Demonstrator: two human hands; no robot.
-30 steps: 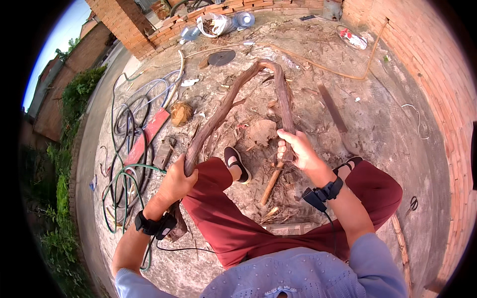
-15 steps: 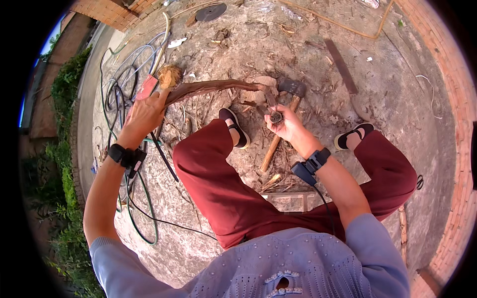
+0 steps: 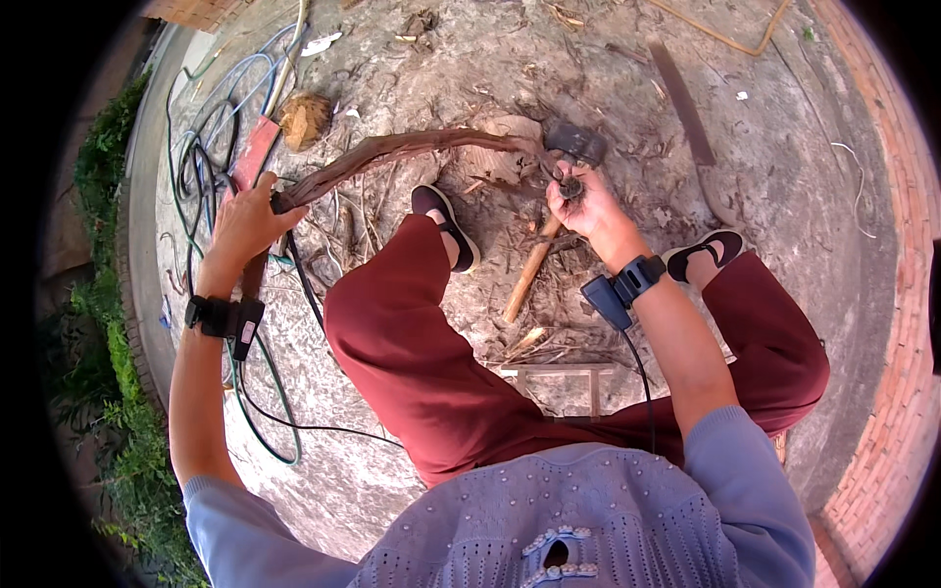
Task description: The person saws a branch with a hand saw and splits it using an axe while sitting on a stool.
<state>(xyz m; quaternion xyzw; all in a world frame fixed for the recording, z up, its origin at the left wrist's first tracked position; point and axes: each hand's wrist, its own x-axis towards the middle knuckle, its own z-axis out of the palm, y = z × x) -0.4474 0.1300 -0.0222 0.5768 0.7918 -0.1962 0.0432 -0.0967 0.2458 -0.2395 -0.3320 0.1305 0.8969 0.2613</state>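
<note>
A long, curved, rough-barked branch (image 3: pixel 392 147) stretches between my two hands. My left hand (image 3: pixel 245 223) is closed around its left end. At its right end, my right hand (image 3: pixel 591 213) is closed on a gnarled part, with a dark round stub (image 3: pixel 570 187) sticking out toward me; how this stub joins the branch is partly hidden by my fingers. Just beyond my right hand lies a dark metal tool head (image 3: pixel 576 144), and its wooden handle (image 3: pixel 530 276) slants back toward me. A pale wood block (image 3: pixel 516 127) shows behind the branch.
Tangled hoses (image 3: pixel 211 137) lie at the left, near a red flat piece (image 3: pixel 257 152) and a cut log chunk (image 3: pixel 305 120). Twigs and bark litter the concrete. A long brown metal strip (image 3: pixel 683 103) lies at right. A wooden frame (image 3: pixel 559 370) is before me.
My left hand has slid outward to the branch's left end and now sits lower and farther left. My right hand has moved slightly up and right. The view has shifted a little.
</note>
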